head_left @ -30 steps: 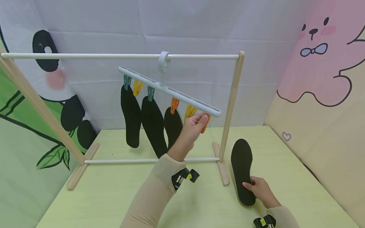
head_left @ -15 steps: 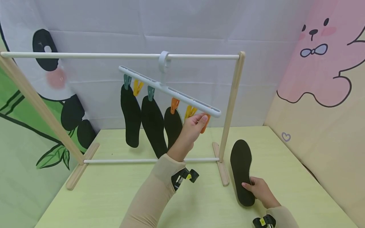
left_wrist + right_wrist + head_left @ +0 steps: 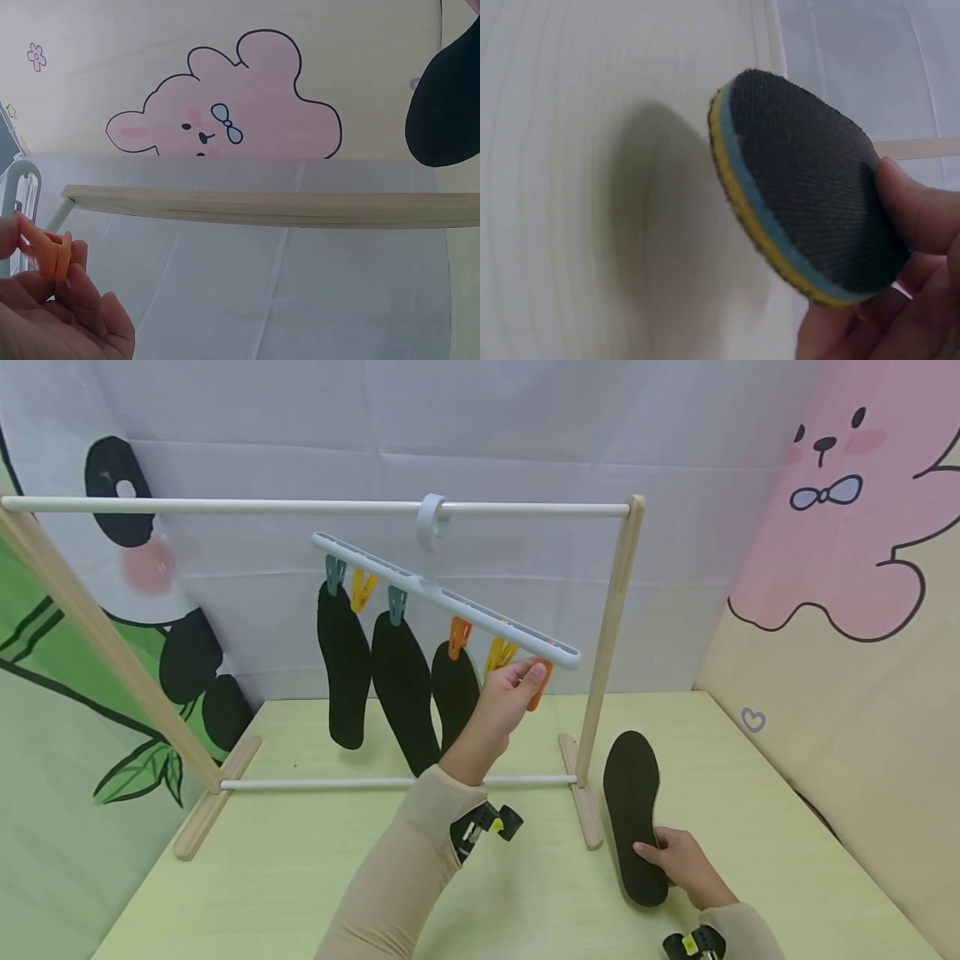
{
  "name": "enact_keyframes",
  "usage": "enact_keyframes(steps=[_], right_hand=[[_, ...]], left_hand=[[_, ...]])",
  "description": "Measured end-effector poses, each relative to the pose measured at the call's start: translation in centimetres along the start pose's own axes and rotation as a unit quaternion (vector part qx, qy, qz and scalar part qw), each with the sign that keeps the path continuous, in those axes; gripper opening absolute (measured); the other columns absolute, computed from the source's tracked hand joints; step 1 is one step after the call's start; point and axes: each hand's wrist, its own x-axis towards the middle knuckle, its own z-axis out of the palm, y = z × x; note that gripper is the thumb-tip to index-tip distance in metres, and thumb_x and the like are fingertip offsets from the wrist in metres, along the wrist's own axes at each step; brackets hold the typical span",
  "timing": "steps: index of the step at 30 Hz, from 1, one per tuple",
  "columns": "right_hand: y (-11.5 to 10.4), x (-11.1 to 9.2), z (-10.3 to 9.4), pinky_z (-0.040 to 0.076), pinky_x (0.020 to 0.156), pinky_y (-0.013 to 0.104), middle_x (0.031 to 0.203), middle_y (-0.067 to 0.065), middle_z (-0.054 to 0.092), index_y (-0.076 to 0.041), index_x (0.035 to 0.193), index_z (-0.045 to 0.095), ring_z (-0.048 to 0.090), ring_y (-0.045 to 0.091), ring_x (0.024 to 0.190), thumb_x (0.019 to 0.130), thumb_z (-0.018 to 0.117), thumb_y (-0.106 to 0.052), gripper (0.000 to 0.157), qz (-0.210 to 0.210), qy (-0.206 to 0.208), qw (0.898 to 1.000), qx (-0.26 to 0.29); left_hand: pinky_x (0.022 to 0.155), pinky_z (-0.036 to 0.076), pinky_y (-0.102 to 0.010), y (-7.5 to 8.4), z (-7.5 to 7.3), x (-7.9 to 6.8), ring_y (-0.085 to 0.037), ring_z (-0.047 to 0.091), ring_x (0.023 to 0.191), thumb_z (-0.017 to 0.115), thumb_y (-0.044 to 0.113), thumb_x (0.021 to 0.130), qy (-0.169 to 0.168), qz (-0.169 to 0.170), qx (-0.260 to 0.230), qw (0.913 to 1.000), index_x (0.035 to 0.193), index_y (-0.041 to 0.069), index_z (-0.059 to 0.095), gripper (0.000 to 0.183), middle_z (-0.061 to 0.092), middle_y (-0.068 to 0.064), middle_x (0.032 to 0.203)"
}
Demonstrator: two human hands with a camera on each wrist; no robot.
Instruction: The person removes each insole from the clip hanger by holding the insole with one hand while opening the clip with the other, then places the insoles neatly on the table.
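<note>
My left hand [image 3: 504,703] pinches the orange clothespin [image 3: 539,686] at the near right end of a pale hanger [image 3: 495,625]. In the left wrist view that orange clip [image 3: 49,251] sits between thumb and fingers, with nothing in its mouth. At the lower right my right hand [image 3: 684,860] grips a black insole [image 3: 632,810] by its lower end, thumb on its face. The right wrist view shows the insole's layered blue and yellow edge [image 3: 757,225] above its shadow. Three more black insoles hang from the hanger: one [image 3: 343,668], another [image 3: 401,693], and a third [image 3: 453,693] partly behind my left forearm.
The hanger hooks over the white top rail [image 3: 262,507] of a wooden-legged rack. Yellow clips [image 3: 363,592], teal clips [image 3: 335,575] and another orange clip [image 3: 459,637] line the hanger. The rack's right post [image 3: 610,643] stands between the two hands. Below lies a pale wooden table [image 3: 525,893].
The insole in my right hand has shifted slightly left and down. My left hand stays on the orange clothespin, and the hanger keeps its place.
</note>
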Motion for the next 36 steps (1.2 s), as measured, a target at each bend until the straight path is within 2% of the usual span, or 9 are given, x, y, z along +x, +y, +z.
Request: enact_keyframes(steps=[9, 25, 36], right_hand=[[0.09, -0.09, -0.02, 0.056, 0.067, 0.040, 0.091, 0.018, 0.070, 0.015, 0.107, 0.061, 0.068, 0.024, 0.079, 0.093, 0.063, -0.008, 0.027, -0.001, -0.005, 1.000, 0.002], [0.64, 0.18, 0.00, 0.056, 0.064, 0.038, 0.087, 0.017, 0.070, 0.015, 0.103, 0.061, 0.068, 0.021, 0.074, 0.093, 0.062, -0.006, 0.023, 0.004, -0.004, 1.000, 0.010], [0.97, 0.19, -0.01, 0.056, 0.061, 0.035, 0.081, 0.012, 0.068, 0.012, 0.096, 0.062, 0.066, 0.018, 0.069, 0.093, 0.063, -0.006, 0.018, 0.017, -0.002, 1.000, 0.000]], left_hand=[[0.104, 0.039, -0.043, -0.32, -0.01, 0.13, -0.026, 0.045, 0.122, 0.048, 0.011, 0.102, 0.003, 0.011, 0.005, 0.9999, 0.132, -0.009, 0.054, 0.036, 0.055, -0.021, 0.134], [0.108, 0.036, -0.045, -0.06, 0.00, -0.06, -0.030, 0.044, 0.129, 0.048, 0.012, 0.102, -0.003, 0.000, 0.000, 1.0000, 0.134, -0.008, 0.053, 0.037, 0.053, -0.019, 0.138], [0.101, 0.041, -0.041, -0.03, -0.04, -0.04, -0.024, 0.048, 0.116, 0.047, 0.012, 0.103, 0.000, 0.008, 0.013, 0.9999, 0.132, -0.008, 0.054, 0.036, 0.057, -0.021, 0.131]])
